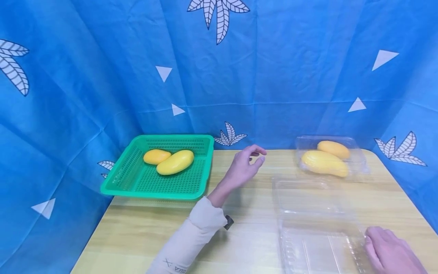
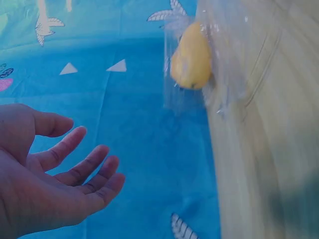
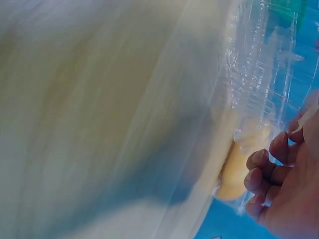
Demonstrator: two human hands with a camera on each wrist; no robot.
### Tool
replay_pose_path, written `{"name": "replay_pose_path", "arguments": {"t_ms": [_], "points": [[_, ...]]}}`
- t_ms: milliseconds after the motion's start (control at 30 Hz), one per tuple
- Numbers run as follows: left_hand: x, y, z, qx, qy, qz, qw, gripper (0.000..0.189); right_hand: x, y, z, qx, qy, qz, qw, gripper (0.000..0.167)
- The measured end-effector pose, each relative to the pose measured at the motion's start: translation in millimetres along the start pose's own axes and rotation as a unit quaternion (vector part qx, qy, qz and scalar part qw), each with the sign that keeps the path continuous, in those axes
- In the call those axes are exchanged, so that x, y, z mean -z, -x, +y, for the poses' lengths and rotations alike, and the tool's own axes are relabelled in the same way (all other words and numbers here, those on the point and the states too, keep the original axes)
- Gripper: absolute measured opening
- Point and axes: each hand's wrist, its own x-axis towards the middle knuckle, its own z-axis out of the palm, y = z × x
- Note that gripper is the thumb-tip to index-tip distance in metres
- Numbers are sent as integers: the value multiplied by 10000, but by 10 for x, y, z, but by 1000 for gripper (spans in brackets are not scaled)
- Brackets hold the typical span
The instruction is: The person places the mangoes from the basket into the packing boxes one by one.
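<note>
My left hand (image 1: 244, 165) hovers over the table between the green basket and the clear boxes, fingers loosely bent and nothing in them. The left wrist view shows the same hand (image 2: 65, 174) with its fingers spread. At the lower right, my right hand (image 1: 391, 249) pinches the right edge of an opened clear plastic clamshell box (image 1: 321, 243), whose lid (image 1: 308, 196) lies folded back. In the right wrist view that hand (image 3: 294, 184) has curled fingers at the plastic. A yellow mango (image 1: 175, 163) and an orange mango (image 1: 156, 156) lie in the green basket (image 1: 202, 196).
Behind the opened box, a second clear box (image 1: 359, 161) holds a yellow mango (image 1: 323, 163) and an orange mango (image 1: 333, 149). A blue curtain (image 1: 273, 76) with white leaf prints hangs around the back and sides of the wooden table (image 1: 249, 228).
</note>
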Motion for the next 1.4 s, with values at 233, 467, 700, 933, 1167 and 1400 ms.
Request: {"name": "replay_pose_path", "arguments": {"t_ms": [233, 467, 700, 933, 1167, 1400], "points": [[271, 115, -29, 69, -325, 129, 9994, 18, -48, -58, -168, 168, -138, 268, 9994, 28], [561, 232, -97, -115, -439, 343, 9984, 20, -68, -78, -293, 254, -207, 291, 9990, 29], [946, 344, -238, -127, -587, 648, 9961, 21, -88, -129, -433, 239, -199, 201, 9993, 28], [1316, 396, -315, -66, -933, 846, 9920, 23, -93, -208, -608, 143, -305, 234, 9992, 26], [1636, 420, -385, 63, -1505, 904, 9844, 25, -106, -356, -848, -39, -390, 28, 9992, 28], [1892, 459, -499, 193, -1536, 822, 9845, 26, -113, -504, -1000, -119, -319, -34, 9994, 25]]}}
